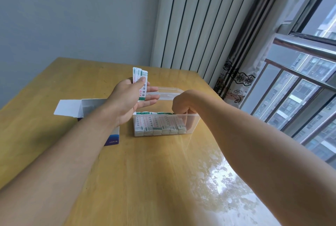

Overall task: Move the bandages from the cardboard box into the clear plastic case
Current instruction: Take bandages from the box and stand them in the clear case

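Note:
My left hand [130, 99] is raised above the table, palm up, and its thumb pins a small stack of white-and-green bandages [141, 80] against the fingers. Below it stands the clear plastic case [192, 122] with its lid [168, 92] open at the back. Several upright bundles of bandages [160, 124] fill the case's left part. My right hand [182, 106] reaches down into the case's right end, fingers curled inside next to the last bundle; what they touch is hidden. The open cardboard box [91, 106], white and blue, lies to the left, partly behind my left forearm.
The wooden table [145, 171] carries only the box and case; bright window glare lies on its right front. A white radiator [190, 22] and a patterned curtain [240, 73] stand behind the table, with a railed window [300, 84] at the right.

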### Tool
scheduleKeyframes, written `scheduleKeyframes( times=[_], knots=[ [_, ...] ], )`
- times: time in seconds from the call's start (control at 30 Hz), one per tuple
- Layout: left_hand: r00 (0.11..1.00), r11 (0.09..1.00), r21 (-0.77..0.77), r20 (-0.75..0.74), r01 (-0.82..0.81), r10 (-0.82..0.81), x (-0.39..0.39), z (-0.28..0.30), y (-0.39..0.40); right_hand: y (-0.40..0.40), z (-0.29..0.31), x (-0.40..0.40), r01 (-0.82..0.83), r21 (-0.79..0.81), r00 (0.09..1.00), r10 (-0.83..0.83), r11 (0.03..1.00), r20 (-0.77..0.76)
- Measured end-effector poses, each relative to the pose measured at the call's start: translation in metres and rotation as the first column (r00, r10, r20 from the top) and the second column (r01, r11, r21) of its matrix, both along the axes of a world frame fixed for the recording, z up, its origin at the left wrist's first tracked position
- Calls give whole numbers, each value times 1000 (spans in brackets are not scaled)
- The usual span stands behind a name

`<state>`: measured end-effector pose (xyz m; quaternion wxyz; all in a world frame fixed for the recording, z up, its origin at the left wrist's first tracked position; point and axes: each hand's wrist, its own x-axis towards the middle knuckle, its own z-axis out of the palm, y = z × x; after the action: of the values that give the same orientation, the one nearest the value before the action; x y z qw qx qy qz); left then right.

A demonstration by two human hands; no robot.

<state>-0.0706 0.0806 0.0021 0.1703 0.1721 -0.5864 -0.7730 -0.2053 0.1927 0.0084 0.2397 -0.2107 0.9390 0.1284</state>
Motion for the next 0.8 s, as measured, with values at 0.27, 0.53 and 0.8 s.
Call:
scheduleKeyframes(
  times=[0.27, 0.53, 0.8],
  knots=[
    [1000, 1000, 27, -7, 7, -7, 0, 1, -1, 2, -2, -2, -10, -24, 1000, 10, 1000, -3],
    [1000, 999, 41, -7, 9, -8, 1, 1, -3, 1, -2, -2, -4, -55, 1000, 4, 998, 0],
    [1000, 999, 39, -8, 7, -7, 1, 1, -2, 1, 0, 3, 0, -62, 1000, 0, 998, 3]
  ],
)
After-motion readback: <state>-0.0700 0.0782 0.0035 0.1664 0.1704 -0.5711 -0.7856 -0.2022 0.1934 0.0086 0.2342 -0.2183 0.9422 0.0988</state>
